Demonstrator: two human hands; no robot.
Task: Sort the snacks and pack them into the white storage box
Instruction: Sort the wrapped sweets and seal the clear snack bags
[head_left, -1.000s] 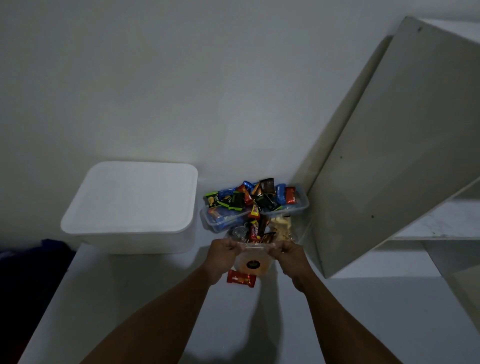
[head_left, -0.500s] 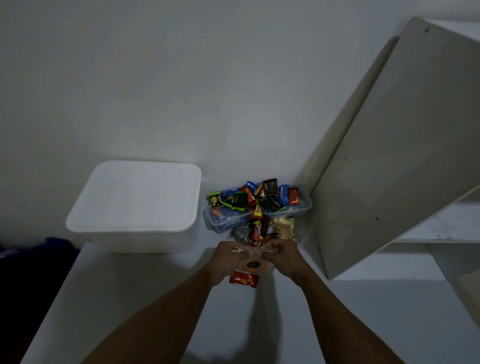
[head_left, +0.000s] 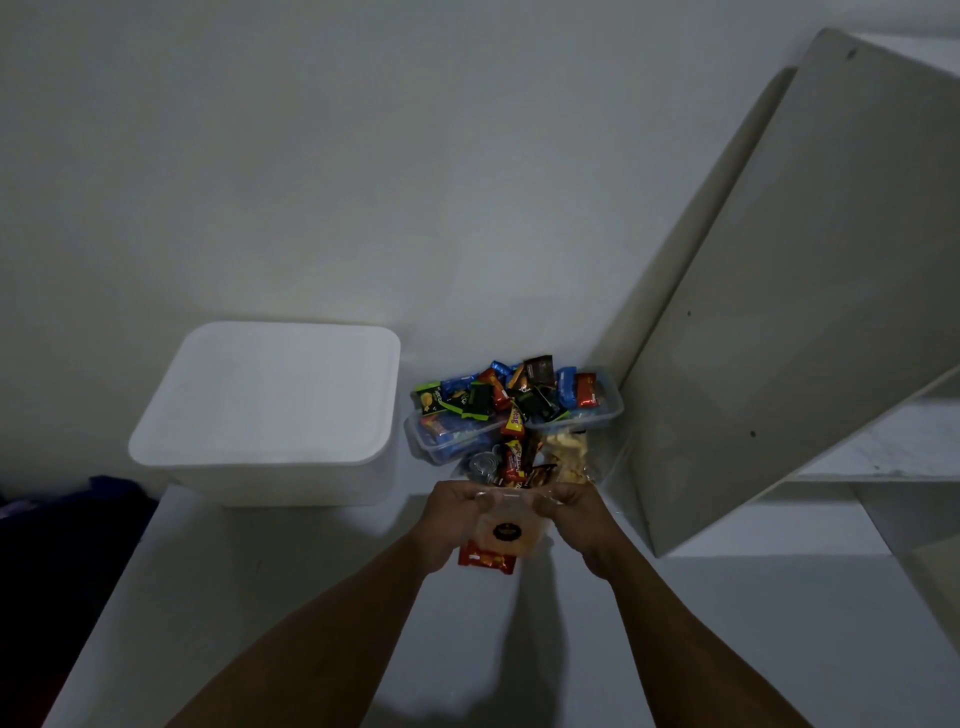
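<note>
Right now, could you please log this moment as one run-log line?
left hand, right hand: grip clear orange snack pouch | white plastic storage box: lid on | clear plastic tray: heaped

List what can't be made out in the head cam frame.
All in the head view:
- white storage box: its lid is on, so the contents are hidden.
- clear packet, pinched by left hand and right hand: label too small and dim to read, top edge covered by fingers.
- red packet: upper part hidden by the clear packet.
- snack tubs: lower layers buried under the top wrappers.
</note>
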